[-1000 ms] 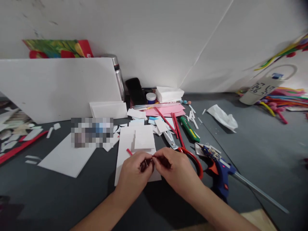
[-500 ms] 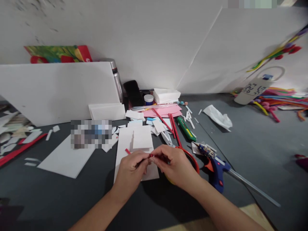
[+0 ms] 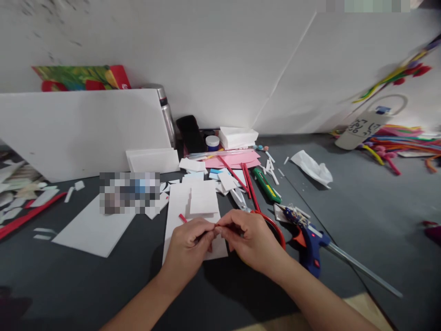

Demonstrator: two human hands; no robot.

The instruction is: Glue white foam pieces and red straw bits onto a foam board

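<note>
My left hand (image 3: 191, 241) and my right hand (image 3: 251, 235) meet fingertip to fingertip above a white sheet (image 3: 174, 202). Both are pinched on a small red strip, which the fingers hide almost wholly. A short red piece (image 3: 183, 218) shows just beyond my left hand; whether it joins the pinched strip I cannot tell. Behind the fingers, a smaller white card piece (image 3: 204, 197) rests on the sheet. Partly covered by my right hand are scissors (image 3: 279, 233) with red handles, their blades pointing away.
To the right lies a blue glue gun (image 3: 312, 250) with a clear glue stick, near a green utility knife (image 3: 267, 185). Red strips (image 3: 251, 186), paper scraps and a crumpled tissue (image 3: 312, 168) lie farther back. A large white board (image 3: 86, 133) stands at left before a steel flask (image 3: 167, 115).
Both hands stay almost in place, fingertips together. Less of the red strip shows between them now, and the right hand has shifted very slightly downward.
</note>
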